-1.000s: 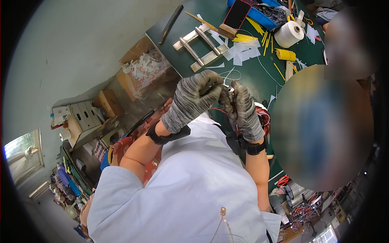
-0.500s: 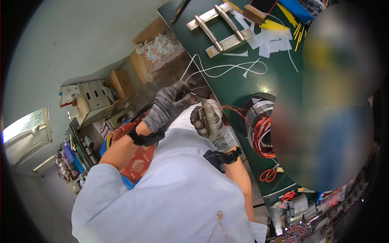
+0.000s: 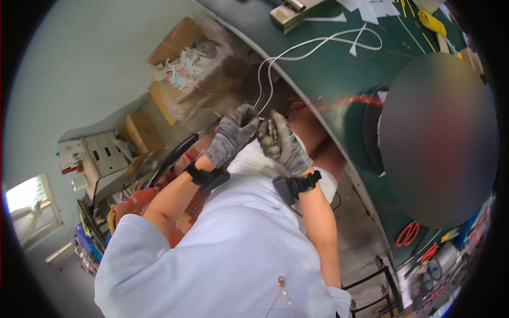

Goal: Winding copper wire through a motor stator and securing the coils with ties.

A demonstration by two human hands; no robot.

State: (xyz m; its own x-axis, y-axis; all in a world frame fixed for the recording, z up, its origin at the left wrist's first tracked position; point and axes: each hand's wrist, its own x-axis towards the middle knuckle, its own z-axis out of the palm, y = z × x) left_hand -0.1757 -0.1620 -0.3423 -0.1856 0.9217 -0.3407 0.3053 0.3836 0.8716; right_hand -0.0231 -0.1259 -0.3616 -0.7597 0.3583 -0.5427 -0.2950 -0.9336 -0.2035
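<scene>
Both my hands wear grey knit gloves and meet fingertip to fingertip above my lap. My left hand pinches a looped white cord that runs down from the table. My right hand has its fingers curled in close beside the left fingertips. A small white piece shows between the two hands. What lies inside the right fingers is hidden. Thin red wires, blurred, stretch over the table edge toward my lap; where they end I cannot tell.
The green table curves along my right. On it lie a metal frame, paper scraps and red-handled scissors. A dark round rim is partly hidden by a blurred patch. A carton of scraps stands at the far left.
My hands have drawn together, the right turning toward the left. The white cord now runs straight down to the fingertips. The view has shifted, so the table appears farther right and higher.
</scene>
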